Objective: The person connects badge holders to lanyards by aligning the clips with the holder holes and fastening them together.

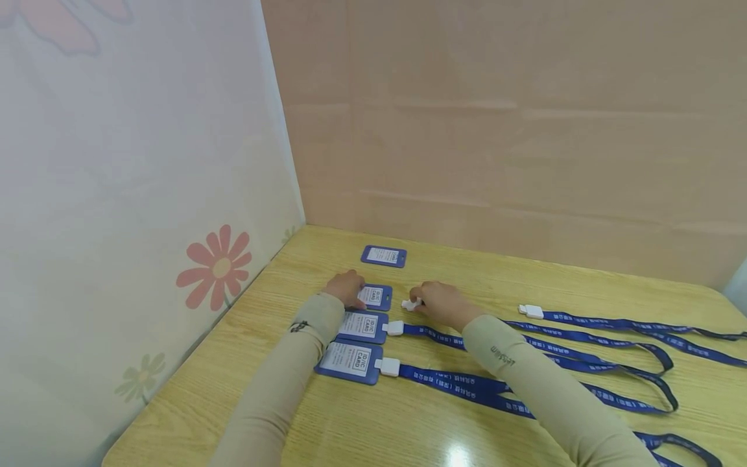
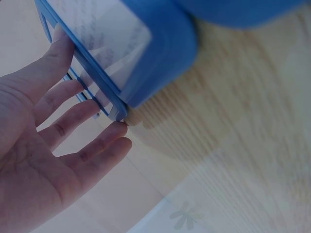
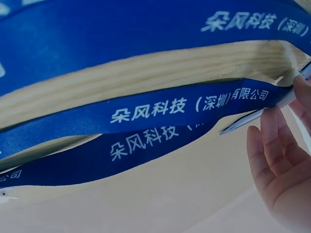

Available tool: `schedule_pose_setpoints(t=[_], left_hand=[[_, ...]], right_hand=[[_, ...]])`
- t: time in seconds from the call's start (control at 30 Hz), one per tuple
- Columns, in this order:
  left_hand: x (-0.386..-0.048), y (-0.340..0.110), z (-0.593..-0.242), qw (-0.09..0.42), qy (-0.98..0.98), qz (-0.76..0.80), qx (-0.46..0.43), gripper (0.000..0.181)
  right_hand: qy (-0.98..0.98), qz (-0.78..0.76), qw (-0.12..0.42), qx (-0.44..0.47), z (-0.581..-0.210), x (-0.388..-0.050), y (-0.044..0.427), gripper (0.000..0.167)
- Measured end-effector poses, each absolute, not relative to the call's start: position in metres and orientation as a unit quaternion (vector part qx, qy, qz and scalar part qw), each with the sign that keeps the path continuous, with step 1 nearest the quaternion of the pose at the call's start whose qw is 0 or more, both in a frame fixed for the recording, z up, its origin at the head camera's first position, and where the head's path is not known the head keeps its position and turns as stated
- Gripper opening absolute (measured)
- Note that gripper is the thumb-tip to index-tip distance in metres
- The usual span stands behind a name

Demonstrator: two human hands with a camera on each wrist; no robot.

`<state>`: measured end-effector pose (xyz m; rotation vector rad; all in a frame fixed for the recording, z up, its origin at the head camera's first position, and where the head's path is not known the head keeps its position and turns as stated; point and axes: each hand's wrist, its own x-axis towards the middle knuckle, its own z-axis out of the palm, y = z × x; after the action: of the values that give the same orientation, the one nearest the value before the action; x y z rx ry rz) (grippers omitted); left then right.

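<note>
My left hand (image 1: 345, 288) grips the left end of a blue card holder (image 1: 379, 297); in the left wrist view the thumb lies along the holder's edge, with the fingers curled at its far side. Just to the right, my right hand (image 1: 445, 303) pinches the white plastic clip (image 1: 408, 305) of a blue lanyard. A small gap separates this clip from the holder's slotted end. The right wrist view shows the printed lanyard strap (image 3: 165, 109) running to the right fingers, where the clip is mostly hidden.
Nearer me lie two card holders (image 1: 350, 359) with white lanyard clips (image 1: 390, 367) at their slots. A separate card holder (image 1: 384, 256) lies farther back. At right is another lanyard (image 1: 589, 320) with a loose clip. Walls (image 1: 496, 162) border the table's back and left.
</note>
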<state>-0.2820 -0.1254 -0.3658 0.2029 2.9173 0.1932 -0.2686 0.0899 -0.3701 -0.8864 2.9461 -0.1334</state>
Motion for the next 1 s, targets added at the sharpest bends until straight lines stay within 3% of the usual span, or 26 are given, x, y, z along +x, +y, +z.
schedule_pose_setpoints(t=[1.0], left_hand=[[-0.281, -0.125, -0.363, 0.103, 0.990, 0.065, 0.067, 0.052]], right_hand=[[0.956, -0.048, 0.036, -0.286, -0.370, -0.269, 0.074, 0.015]])
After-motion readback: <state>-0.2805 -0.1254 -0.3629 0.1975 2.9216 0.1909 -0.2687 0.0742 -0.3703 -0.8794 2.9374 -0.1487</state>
